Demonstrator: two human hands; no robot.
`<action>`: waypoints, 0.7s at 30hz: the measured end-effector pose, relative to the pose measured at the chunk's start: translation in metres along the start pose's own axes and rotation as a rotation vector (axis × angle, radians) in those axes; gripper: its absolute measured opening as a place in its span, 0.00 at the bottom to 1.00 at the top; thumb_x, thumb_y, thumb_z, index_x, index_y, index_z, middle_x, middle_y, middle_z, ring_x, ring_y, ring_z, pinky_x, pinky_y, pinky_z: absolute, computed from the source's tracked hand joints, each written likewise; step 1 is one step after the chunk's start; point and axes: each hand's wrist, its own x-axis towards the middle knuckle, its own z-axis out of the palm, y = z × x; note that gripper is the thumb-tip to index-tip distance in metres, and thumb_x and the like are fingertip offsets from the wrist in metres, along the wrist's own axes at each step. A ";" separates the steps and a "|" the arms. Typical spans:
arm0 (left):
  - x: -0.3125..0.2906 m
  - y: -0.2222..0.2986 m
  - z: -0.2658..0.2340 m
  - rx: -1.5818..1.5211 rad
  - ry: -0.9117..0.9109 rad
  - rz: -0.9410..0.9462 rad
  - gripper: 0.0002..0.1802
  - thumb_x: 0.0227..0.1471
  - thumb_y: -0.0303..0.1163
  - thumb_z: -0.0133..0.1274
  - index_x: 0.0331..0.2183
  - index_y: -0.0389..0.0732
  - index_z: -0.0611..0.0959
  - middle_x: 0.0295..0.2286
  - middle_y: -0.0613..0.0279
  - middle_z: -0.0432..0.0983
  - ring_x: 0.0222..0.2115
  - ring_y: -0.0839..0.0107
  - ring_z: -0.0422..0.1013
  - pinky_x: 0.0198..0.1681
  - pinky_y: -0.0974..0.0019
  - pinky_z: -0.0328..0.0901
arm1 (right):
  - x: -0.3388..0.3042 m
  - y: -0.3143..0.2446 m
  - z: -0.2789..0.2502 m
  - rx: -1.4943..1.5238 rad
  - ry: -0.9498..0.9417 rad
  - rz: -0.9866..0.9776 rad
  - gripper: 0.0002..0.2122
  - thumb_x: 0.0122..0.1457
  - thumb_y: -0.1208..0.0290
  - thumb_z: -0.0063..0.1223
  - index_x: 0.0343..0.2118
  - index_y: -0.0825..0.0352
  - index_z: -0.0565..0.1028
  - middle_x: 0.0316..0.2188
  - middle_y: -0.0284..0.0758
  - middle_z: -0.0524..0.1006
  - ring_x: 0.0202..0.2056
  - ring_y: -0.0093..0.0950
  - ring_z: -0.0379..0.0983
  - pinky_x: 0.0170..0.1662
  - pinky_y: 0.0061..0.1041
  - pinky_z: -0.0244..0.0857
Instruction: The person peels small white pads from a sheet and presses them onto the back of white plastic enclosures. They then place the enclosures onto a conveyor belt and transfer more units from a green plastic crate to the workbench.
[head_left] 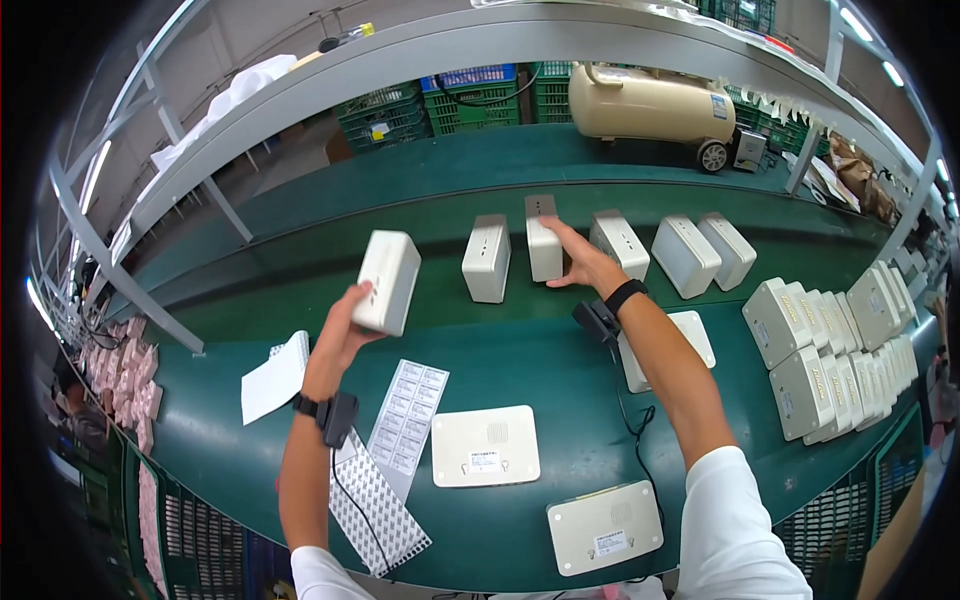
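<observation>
My left hand (349, 326) is closed round the lower end of a white box-shaped device (392, 278), tilted above the green work surface. Further right, my right hand (586, 262) grips a second white box-shaped device (541, 250), fingers near its top and thumb low on its side. Between them a similar white device (487, 258) stands upright. Just right of my right hand is another upright device (619, 242), partly behind the hand. Two flat cream panels with speaker-like grilles and labels, a near one (485, 447) and a lower one (606, 528), lie closer to me.
Two more devices (686, 256) stand further right, beside stacked cream panels (800, 395). A label sheet (409, 415) and white paper (275, 380) lie on the left. Pink-wrapped packs (118, 375) line the left edge. Past the overhead shelf rail sits a cream air compressor (650, 105).
</observation>
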 end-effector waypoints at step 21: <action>0.026 -0.046 0.043 1.100 0.155 0.716 0.49 0.49 0.56 0.61 0.61 0.34 0.64 0.60 0.41 0.60 0.60 0.45 0.57 0.63 0.48 0.53 | -0.243 0.046 -0.116 -1.532 0.054 -0.315 0.47 0.44 0.48 0.69 0.65 0.65 0.59 0.66 0.49 0.55 0.67 0.46 0.49 0.68 0.36 0.49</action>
